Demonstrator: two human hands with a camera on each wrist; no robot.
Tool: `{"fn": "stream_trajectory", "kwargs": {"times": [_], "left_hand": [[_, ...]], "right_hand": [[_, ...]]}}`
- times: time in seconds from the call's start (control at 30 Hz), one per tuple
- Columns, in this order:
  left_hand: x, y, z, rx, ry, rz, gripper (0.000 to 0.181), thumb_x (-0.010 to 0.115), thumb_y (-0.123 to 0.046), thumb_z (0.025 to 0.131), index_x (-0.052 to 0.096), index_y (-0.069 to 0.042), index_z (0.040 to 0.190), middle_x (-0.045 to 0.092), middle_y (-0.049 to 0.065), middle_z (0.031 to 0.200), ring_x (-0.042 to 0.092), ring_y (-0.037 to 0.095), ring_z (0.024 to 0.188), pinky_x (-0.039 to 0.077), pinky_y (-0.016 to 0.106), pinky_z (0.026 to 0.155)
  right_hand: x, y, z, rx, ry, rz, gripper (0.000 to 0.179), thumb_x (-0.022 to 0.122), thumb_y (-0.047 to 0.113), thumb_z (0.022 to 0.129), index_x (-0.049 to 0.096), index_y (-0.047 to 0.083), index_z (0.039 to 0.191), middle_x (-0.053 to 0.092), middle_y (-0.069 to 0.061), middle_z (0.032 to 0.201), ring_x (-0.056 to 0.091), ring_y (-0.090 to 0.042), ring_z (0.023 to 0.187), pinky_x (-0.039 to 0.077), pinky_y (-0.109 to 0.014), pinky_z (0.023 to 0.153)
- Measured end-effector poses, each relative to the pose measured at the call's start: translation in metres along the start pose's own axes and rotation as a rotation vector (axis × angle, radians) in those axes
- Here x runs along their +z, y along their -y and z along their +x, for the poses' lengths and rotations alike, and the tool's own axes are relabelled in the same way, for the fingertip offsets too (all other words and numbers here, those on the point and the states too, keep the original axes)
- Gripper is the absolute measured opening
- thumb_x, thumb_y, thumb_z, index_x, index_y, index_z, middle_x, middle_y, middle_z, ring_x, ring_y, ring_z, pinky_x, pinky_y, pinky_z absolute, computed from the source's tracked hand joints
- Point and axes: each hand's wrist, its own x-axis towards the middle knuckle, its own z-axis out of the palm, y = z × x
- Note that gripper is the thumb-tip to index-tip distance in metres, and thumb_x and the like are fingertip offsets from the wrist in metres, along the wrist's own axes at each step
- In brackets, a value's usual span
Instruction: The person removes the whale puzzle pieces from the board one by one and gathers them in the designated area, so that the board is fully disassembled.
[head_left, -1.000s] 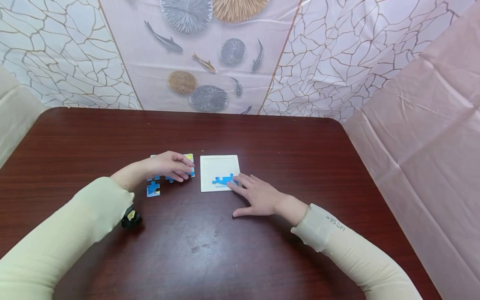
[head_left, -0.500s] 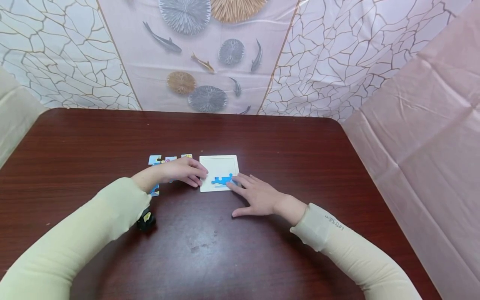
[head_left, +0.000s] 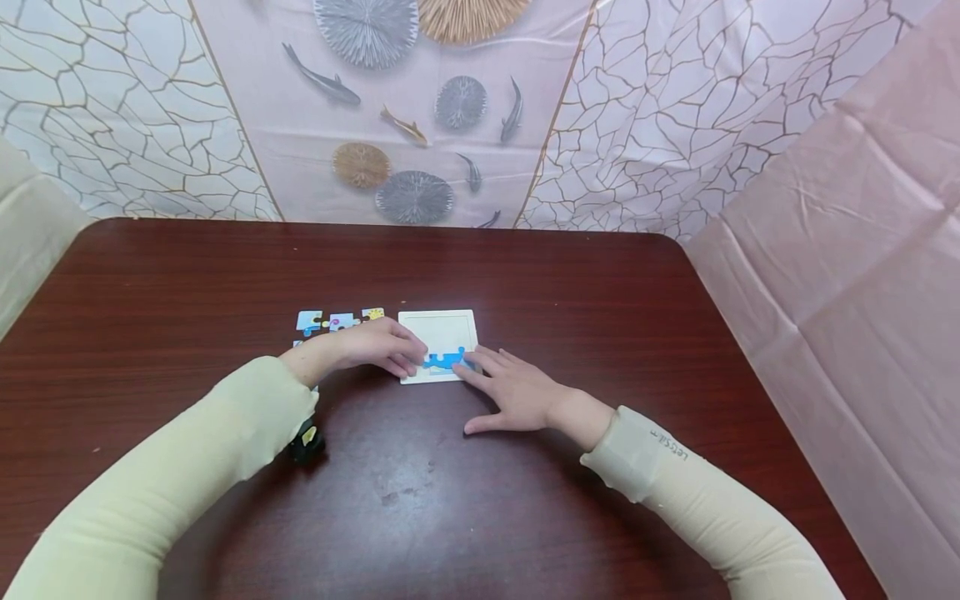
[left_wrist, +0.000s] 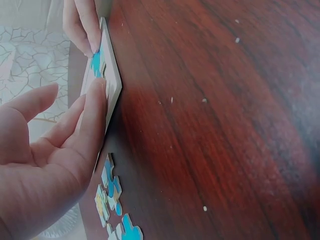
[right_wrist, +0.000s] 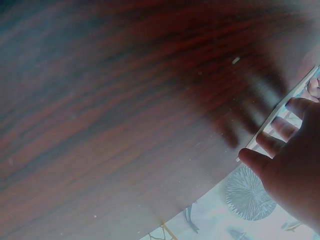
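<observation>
A square white puzzle tray (head_left: 438,314) lies flat on the table. Blue puzzle pieces (head_left: 446,360) sit in its near right part. My left hand (head_left: 378,343) reaches over the tray's left edge. In the left wrist view, the left fingers (left_wrist: 95,105) touch down inside the tray, while the thumb stands apart with nothing seen in the gap. Over the tray's right edge, my right hand (head_left: 517,392) rests with spread fingers, tips on the blue pieces. The right wrist view shows its fingers (right_wrist: 270,142) lying along the tray.
Several loose puzzle pieces (head_left: 341,321) lie left of the tray, partly covered by the left hand. A black device (head_left: 306,446) is at the left wrist. The dark wooden table (head_left: 577,292) meets patterned cloth (head_left: 420,75) behind.
My left hand has moved right, from above the loose pieces onto the left part of the tray. Some of those pieces have come into view behind it. The right hand stays in place.
</observation>
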Motion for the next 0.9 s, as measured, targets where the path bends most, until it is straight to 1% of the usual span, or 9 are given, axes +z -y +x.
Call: {"fn": "stream_trajectory", "kwargs": {"times": [0.17, 0.3, 0.37, 0.47, 0.6, 0.77, 0.9], "left_hand": [[0.0011, -0.0012, 0.0018, -0.001, -0.012, -0.002, 0.037, 0.05, -0.011, 0.094, 0.053, 0.013, 0.122, 0.067, 0.011, 0.096, 0.063, 0.006, 0.07, 0.056, 0.023, 0.073], [0.0023, -0.001, 0.0052, -0.004, -0.029, 0.013, 0.036, 0.052, -0.011, 0.093, 0.055, 0.012, 0.121, 0.067, 0.009, 0.092, 0.063, 0.006, 0.07, 0.057, 0.025, 0.074], [0.003, -0.001, 0.0068, -0.005, -0.034, 0.023, 0.035, 0.053, -0.011, 0.093, 0.056, 0.011, 0.12, 0.067, 0.008, 0.089, 0.062, 0.006, 0.07, 0.057, 0.025, 0.074], [0.0044, -0.0013, 0.0085, -0.013, -0.041, 0.03, 0.034, 0.054, -0.01, 0.093, 0.057, 0.011, 0.119, 0.067, 0.007, 0.085, 0.062, 0.006, 0.069, 0.057, 0.024, 0.073], [0.0056, -0.0017, 0.0088, -0.023, -0.048, 0.039, 0.034, 0.054, -0.011, 0.093, 0.057, 0.011, 0.119, 0.067, 0.008, 0.087, 0.062, 0.006, 0.068, 0.057, 0.022, 0.071], [0.0059, -0.0028, 0.0087, -0.036, -0.053, 0.053, 0.035, 0.054, -0.013, 0.094, 0.057, 0.01, 0.119, 0.067, 0.009, 0.091, 0.062, 0.006, 0.067, 0.056, 0.021, 0.069], [0.0056, -0.0036, 0.0083, -0.042, -0.06, 0.05, 0.034, 0.053, -0.013, 0.094, 0.057, 0.009, 0.12, 0.067, 0.01, 0.091, 0.062, 0.006, 0.067, 0.056, 0.021, 0.069]], "right_hand": [[-0.0006, 0.0013, -0.001, 0.009, 0.01, -0.002, 0.086, 0.051, 0.066, 0.083, 0.025, 0.017, 0.149, 0.025, -0.009, 0.154, 0.017, -0.027, 0.144, 0.019, -0.047, 0.117], [-0.0018, 0.0029, -0.0019, 0.024, 0.033, -0.001, 0.091, 0.05, 0.068, 0.082, 0.021, 0.013, 0.15, 0.022, -0.009, 0.155, 0.015, -0.026, 0.145, 0.019, -0.046, 0.117], [-0.0029, 0.003, -0.002, 0.025, 0.041, 0.005, 0.092, 0.05, 0.068, 0.082, 0.022, 0.011, 0.149, 0.022, -0.009, 0.155, 0.016, -0.025, 0.145, 0.019, -0.046, 0.117], [-0.0052, 0.0019, -0.0011, 0.021, 0.041, 0.023, 0.09, 0.05, 0.067, 0.082, 0.028, 0.009, 0.147, 0.026, -0.008, 0.154, 0.018, -0.024, 0.144, 0.019, -0.045, 0.117], [-0.0077, -0.0002, -0.0003, 0.019, 0.035, 0.052, 0.085, 0.052, 0.065, 0.083, 0.035, 0.009, 0.144, 0.03, -0.008, 0.152, 0.021, -0.025, 0.144, 0.019, -0.044, 0.118], [-0.0075, -0.0027, -0.0013, 0.024, 0.037, 0.077, 0.084, 0.052, 0.064, 0.083, 0.034, 0.011, 0.145, 0.029, -0.007, 0.153, 0.018, -0.028, 0.144, 0.018, -0.047, 0.117], [-0.0071, -0.0042, -0.0027, 0.025, 0.031, 0.103, 0.082, 0.051, 0.063, 0.084, 0.031, 0.013, 0.146, 0.026, -0.006, 0.154, 0.019, -0.026, 0.144, 0.018, -0.049, 0.117]]}}
